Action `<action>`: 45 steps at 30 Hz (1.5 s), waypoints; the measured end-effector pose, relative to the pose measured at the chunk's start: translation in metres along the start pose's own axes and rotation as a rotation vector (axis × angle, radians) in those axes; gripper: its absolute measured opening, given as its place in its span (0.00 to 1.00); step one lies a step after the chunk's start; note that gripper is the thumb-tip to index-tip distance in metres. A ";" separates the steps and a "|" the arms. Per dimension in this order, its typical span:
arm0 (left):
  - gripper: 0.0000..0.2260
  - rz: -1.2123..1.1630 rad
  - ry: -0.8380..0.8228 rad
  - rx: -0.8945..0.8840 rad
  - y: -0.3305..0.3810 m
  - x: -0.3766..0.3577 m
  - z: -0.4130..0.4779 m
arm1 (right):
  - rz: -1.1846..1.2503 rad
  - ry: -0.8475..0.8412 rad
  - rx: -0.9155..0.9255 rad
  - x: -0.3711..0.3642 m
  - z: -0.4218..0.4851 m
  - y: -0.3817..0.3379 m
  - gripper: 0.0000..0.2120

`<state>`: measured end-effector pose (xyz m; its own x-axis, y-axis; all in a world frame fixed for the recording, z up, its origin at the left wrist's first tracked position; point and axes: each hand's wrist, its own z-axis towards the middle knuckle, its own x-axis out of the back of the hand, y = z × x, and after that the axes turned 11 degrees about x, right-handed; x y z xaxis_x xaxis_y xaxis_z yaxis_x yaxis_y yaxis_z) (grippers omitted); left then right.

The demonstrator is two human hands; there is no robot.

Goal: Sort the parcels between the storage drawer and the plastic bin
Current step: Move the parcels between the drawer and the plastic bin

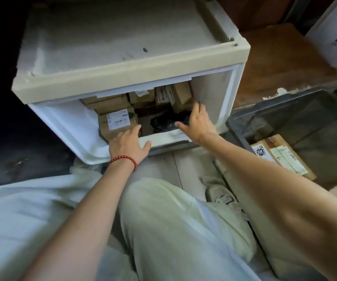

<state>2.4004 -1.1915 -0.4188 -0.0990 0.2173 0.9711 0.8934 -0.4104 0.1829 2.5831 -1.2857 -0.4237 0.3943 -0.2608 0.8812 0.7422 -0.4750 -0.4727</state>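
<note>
White plastic forms the storage drawer (210, 94), open and packed with brown cardboard parcels (110, 106). Just beside it on the right stands the grey plastic bin (237, 126), which holds one labelled parcel (281, 157). Among the boxes in the drawer lies a black bag (163, 122). It looks soft and is probably light, limp and slippery, so it is best gathered by a bunched fold. The stiff boxes can be taken by opposite edges.

Both arms reach forward and down. The left hand (126, 144) lies flat on a labelled box (119, 120) at the drawer's front, fingers (136, 129) together and thumb out along the front rim. The right hand (200, 122) is over the black bag with straight, slightly spread fingers (199, 109). Whether it touches the bag is hard to tell in the shadow.
</note>
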 end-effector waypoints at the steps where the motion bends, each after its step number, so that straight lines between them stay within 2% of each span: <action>1: 0.27 -0.004 0.001 -0.008 0.000 -0.002 0.003 | 0.010 0.011 -0.042 -0.003 0.010 -0.002 0.41; 7: 0.26 -0.027 0.042 -0.048 -0.006 -0.002 0.012 | 0.093 0.034 -0.139 -0.002 0.055 -0.011 0.34; 11: 0.27 0.055 0.044 -0.070 -0.014 0.011 0.009 | 0.341 0.217 -0.250 0.003 0.055 -0.012 0.23; 14: 0.27 0.052 0.070 -0.060 -0.014 0.027 0.001 | 0.511 0.224 -0.316 0.011 0.036 -0.015 0.20; 18: 0.28 0.082 0.089 -0.102 -0.011 0.046 -0.017 | 0.698 0.178 -0.367 0.017 -0.010 -0.015 0.22; 22: 0.28 0.067 0.067 -0.166 -0.010 0.053 -0.037 | 0.899 0.152 -0.292 0.023 -0.068 -0.016 0.12; 26: 0.29 -0.165 0.041 -0.164 -0.009 0.043 -0.061 | 1.108 0.192 -0.284 0.022 -0.129 -0.015 0.15; 29: 0.34 -0.246 -0.039 -0.162 -0.009 0.028 -0.078 | 1.238 0.232 -0.316 0.026 -0.155 -0.012 0.18; 33: 0.44 -0.406 -0.192 -0.107 -0.003 0.013 -0.087 | 1.251 0.256 -0.303 0.043 -0.159 -0.006 0.25; 36: 0.51 -0.562 -0.194 -0.102 -0.001 0.017 -0.088 | 1.255 0.250 -0.305 0.045 -0.161 -0.002 0.25; 41: 0.40 -0.640 -0.073 -0.225 0.001 0.034 -0.086 | 1.262 0.294 -0.323 0.040 -0.158 0.000 0.23; 43: 0.38 -0.693 -0.069 -0.236 0.003 0.036 -0.086 | 1.233 0.322 -0.307 0.038 -0.157 0.002 0.16; 45: 0.38 -0.723 -0.068 -0.244 0.005 0.035 -0.087 | 1.216 0.370 -0.360 0.035 -0.157 0.004 0.15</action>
<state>2.3634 -1.2630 -0.3702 -0.5879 0.5565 0.5871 0.4938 -0.3280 0.8053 2.5148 -1.4286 -0.3955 0.4891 -0.8624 -0.1304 -0.1852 0.0434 -0.9817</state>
